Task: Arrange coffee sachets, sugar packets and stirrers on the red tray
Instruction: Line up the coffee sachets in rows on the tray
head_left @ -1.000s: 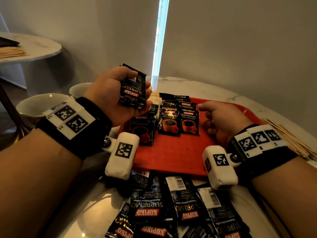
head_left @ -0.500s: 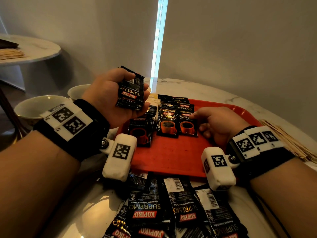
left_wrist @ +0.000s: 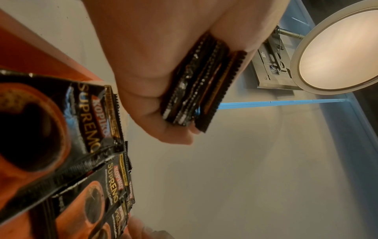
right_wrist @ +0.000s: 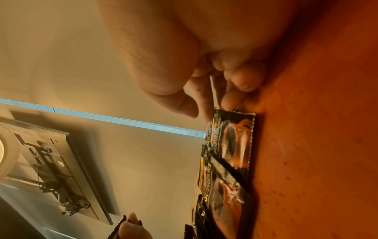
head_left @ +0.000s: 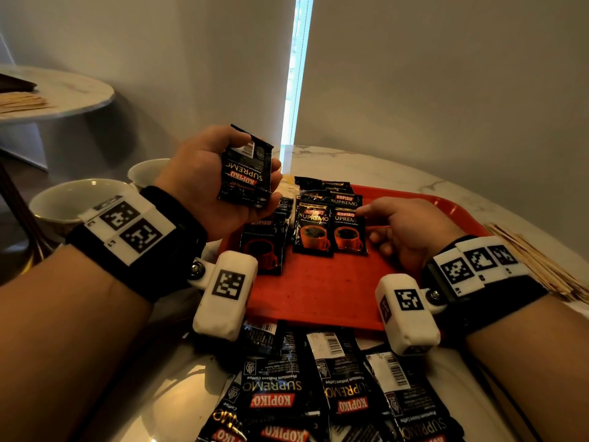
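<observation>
Gripping a sachet stack [head_left: 245,173] — left hand [head_left: 207,183], fingers curled.

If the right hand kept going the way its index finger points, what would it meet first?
The right hand points left at the rightmost coffee sachet on the red tray; its fingertip looks already at that sachet's edge, though contact is unclear.

Head view looks down from above; wrist views close, low; all share red tray [head_left: 318,291].
</observation>
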Action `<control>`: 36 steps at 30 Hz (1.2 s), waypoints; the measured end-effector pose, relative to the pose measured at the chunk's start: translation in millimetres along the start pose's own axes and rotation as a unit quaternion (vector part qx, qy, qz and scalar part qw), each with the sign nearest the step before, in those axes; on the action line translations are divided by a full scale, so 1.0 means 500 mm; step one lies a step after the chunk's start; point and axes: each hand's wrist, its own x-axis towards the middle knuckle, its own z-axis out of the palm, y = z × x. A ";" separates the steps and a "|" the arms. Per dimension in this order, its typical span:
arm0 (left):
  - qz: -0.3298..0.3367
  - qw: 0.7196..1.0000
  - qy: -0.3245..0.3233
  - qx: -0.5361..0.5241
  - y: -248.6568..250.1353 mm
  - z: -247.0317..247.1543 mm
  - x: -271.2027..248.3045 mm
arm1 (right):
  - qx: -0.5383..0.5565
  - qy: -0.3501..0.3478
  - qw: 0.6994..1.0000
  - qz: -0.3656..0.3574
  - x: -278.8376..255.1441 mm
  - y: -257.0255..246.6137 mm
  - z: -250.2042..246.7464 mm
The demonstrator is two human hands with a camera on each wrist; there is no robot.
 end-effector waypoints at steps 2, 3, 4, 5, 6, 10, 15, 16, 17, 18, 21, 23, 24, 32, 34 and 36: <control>-0.003 1.000 -0.001 -0.005 0.001 0.001 -0.001 | 0.005 0.003 1.000 0.002 -0.001 -0.002 -0.001; -0.005 1.000 -0.001 -0.009 0.001 0.001 -0.002 | 0.007 0.005 1.000 0.004 -0.001 -0.003 -0.001; -0.007 1.000 -0.001 -0.013 0.000 0.002 -0.003 | 0.010 0.006 1.000 0.004 -0.001 -0.006 -0.002; -0.007 1.000 0.000 -0.017 0.000 0.003 -0.005 | 0.014 0.009 1.000 0.002 -0.002 -0.009 -0.002; -0.008 1.000 0.000 -0.023 -0.001 0.004 -0.007 | 0.024 0.012 1.000 -0.004 -0.003 -0.012 -0.003; -0.001 0.999 -0.010 -0.035 -0.002 0.016 -0.016 | 0.090 -0.035 0.991 -0.089 -0.021 -0.038 -0.006; 0.000 1.000 -0.031 0.000 -0.002 0.028 -0.027 | 0.080 -0.155 0.961 -0.213 -0.085 -0.082 -0.001; -0.007 0.999 -0.033 0.010 -0.003 0.031 -0.030 | 0.069 -0.176 0.954 -0.233 -0.097 -0.088 0.001; -0.015 0.999 -0.034 0.018 -0.003 0.033 -0.032 | 0.050 -0.191 0.947 -0.252 -0.108 -0.094 0.003; -0.021 0.999 -0.034 0.023 -0.005 0.036 -0.034 | 0.021 -0.197 0.942 -0.271 -0.118 -0.097 0.005; -0.033 0.998 -0.037 0.035 -0.011 0.042 -0.035 | -0.060 -0.197 0.927 -0.314 -0.135 -0.100 0.014; -0.038 0.998 -0.042 0.039 -0.015 0.047 -0.036 | -0.079 -0.210 0.922 -0.316 -0.142 -0.099 0.019; -0.040 0.997 -0.045 0.041 -0.017 0.048 -0.036 | -0.086 -0.217 0.921 -0.313 -0.144 -0.098 0.020; -0.050 0.996 -0.059 0.050 -0.019 0.053 -0.036 | -0.106 -0.190 0.917 -0.334 -0.144 -0.094 0.025; -0.052 0.995 -0.063 0.060 -0.019 0.052 -0.036 | -0.096 -0.162 0.920 -0.344 -0.143 -0.093 0.028; -0.060 0.993 -0.070 0.069 -0.018 0.048 -0.036 | -0.061 -0.131 0.921 -0.361 -0.143 -0.093 0.031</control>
